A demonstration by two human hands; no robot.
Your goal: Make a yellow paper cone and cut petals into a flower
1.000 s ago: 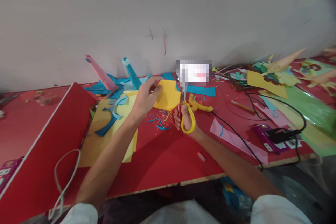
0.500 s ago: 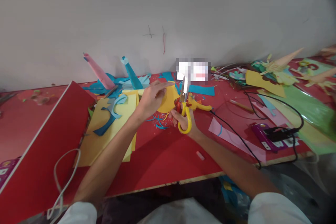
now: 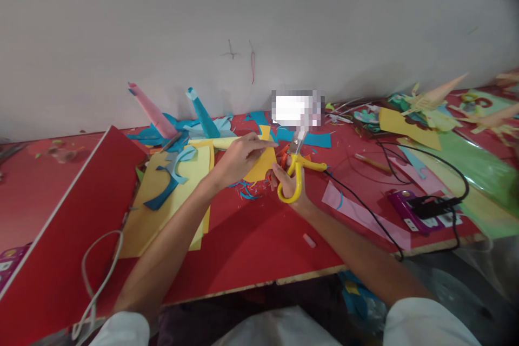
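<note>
Yellow paper piece (image 3: 263,166): located between the two hands, above the red tabletop (image 3: 243,248). From my remote station I log the left hand (image 3: 239,159) closed on its left side, index finger stretched across the upper part; thumb contact is hidden. I judge this grip steadies the sheet while leaving its right edge exposed. Right hand (image 3: 288,184) is closed around the scissors (image 3: 299,186), yellow loop towards me, blades pointing up and away, apart from the paper; I cannot tell whether the blades are fully shut. That angle probably spares the sheet an unwanted nick. Blue and yellow shreds (image 3: 248,193) lie below, near the hands. Glue gun (image 3: 318,166) rests behind the scissors, its black cord (image 3: 365,208) trailing right. Larger yellow sheets (image 3: 141,232) sit to the left, presumably set aside from the working spot, blue scraps (image 3: 162,196) on top.
</note>
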